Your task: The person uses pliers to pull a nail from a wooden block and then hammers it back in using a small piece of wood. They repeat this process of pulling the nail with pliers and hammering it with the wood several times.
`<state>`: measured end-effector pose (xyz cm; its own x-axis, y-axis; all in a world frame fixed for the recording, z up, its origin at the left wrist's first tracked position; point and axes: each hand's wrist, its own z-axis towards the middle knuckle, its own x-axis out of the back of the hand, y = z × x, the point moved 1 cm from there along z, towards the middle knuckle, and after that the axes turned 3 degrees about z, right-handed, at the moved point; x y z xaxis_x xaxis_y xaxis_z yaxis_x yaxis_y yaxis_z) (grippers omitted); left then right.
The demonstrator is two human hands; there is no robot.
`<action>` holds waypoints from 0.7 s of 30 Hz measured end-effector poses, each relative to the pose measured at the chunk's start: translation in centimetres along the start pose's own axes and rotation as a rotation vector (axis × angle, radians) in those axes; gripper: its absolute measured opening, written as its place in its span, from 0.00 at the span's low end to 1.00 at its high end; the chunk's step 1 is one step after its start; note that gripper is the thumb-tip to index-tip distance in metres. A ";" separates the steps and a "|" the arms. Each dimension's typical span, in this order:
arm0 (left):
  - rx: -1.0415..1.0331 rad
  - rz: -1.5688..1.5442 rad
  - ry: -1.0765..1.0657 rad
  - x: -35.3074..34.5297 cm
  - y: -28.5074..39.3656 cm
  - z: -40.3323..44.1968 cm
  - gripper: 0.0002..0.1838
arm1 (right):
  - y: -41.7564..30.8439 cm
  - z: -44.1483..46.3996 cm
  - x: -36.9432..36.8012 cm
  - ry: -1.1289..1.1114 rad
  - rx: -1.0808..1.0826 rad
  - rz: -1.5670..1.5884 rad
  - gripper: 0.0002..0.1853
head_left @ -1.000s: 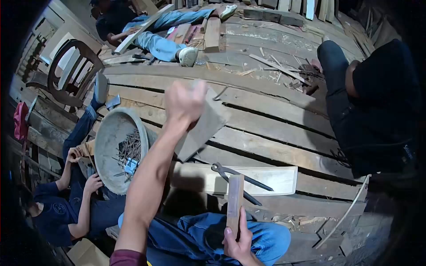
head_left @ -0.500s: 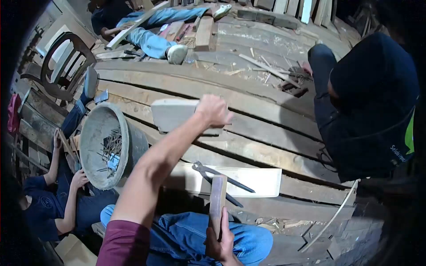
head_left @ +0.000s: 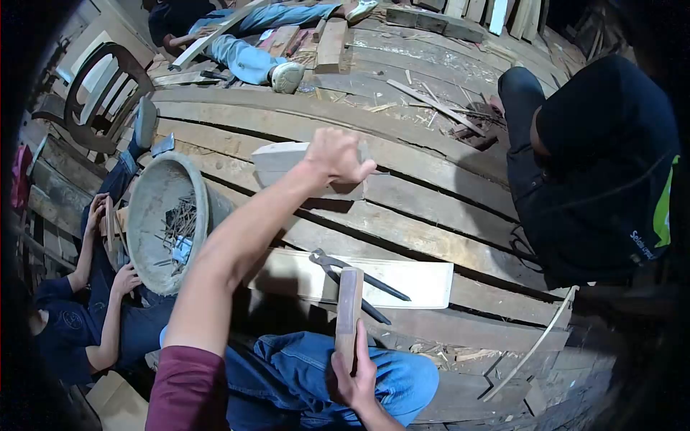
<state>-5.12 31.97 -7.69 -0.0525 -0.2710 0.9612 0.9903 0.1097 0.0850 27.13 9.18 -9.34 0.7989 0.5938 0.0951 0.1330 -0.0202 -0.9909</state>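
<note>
Our left hand (head_left: 336, 156) is gripping a grey board (head_left: 274, 162), our right hand (head_left: 355, 381) a wooden block (head_left: 348, 305) (steady wrists seem best).

Pale board (head_left: 425, 284) and thin stick (head_left: 435, 108) on rough wooden planks (head_left: 431, 224)

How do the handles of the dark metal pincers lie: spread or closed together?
Spread: the pincers lie with handle ends apart, though the narrow brown wooden block in the right hand partly hides one handle.

Left arm (head_left: 244, 241) outstretched, left hand (head_left: 335, 156) clenched, right hand (head_left: 355, 382) curled low
</note>
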 end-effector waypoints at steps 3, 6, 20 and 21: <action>-0.023 -0.217 0.251 4.4 -1.0 -2.4 0.23 | -0.7 -0.6 0.0 -0.018 -0.211 0.171 0.41; -0.080 -0.489 0.457 8.7 -1.4 -6.2 0.24 | -1.9 -0.5 -0.1 0.002 -0.186 0.243 0.40; 0.162 -1.163 0.812 10.4 -2.0 -24.2 0.30 | -7.4 -2.2 -3.2 0.034 0.499 -0.235 0.38; 0.202 -1.174 0.840 9.4 -2.2 -24.8 0.29 | -8.2 -2.2 -4.0 0.034 0.565 -0.262 0.38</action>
<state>-4.58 5.43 -5.40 -0.6430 -0.7574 -0.1135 0.3931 -0.4536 0.7998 24.15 5.23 -1.34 0.8013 0.4952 0.3357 0.0036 0.5571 -0.8304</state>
